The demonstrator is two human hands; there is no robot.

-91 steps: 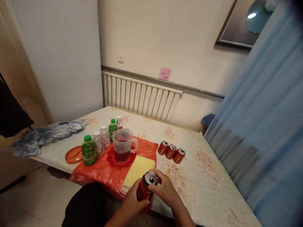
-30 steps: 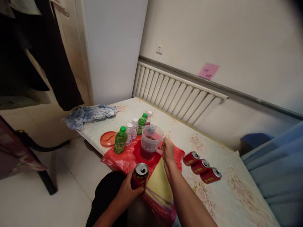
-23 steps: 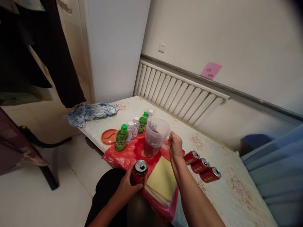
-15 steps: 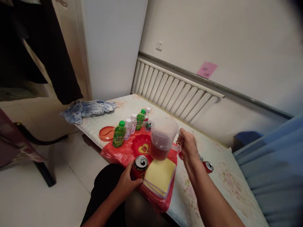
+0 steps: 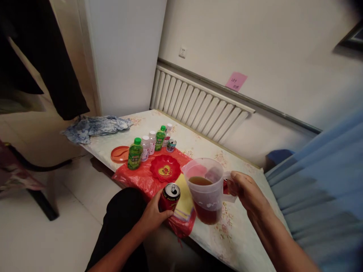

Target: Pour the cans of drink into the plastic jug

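Observation:
My left hand (image 5: 151, 216) is wrapped round an opened red drink can (image 5: 169, 196), held upright at the near edge of the table. My right hand (image 5: 246, 190) grips the handle of a clear plastic pitcher (image 5: 206, 189) partly filled with brown liquid. The pitcher hangs in the air just right of the can, tilted slightly toward it. Behind the can lies a yellow pad (image 5: 185, 196) on a red plastic sheet (image 5: 141, 177). A red heart-patterned dish (image 5: 165, 167) sits bare on that sheet.
Green bottles (image 5: 135, 154), white bottles and a small can (image 5: 171, 145) stand in a row beside an orange lid (image 5: 120, 153). A blue cloth (image 5: 93, 126) lies at the far left of the floral table (image 5: 210, 151). A radiator (image 5: 195, 109) lines the wall; blue curtain (image 5: 320, 181) hangs on the right.
My right hand let go of the can top, took the pitcher by its handle, lifted it off the red dish and carried it toward me beside the can. The view swung left.

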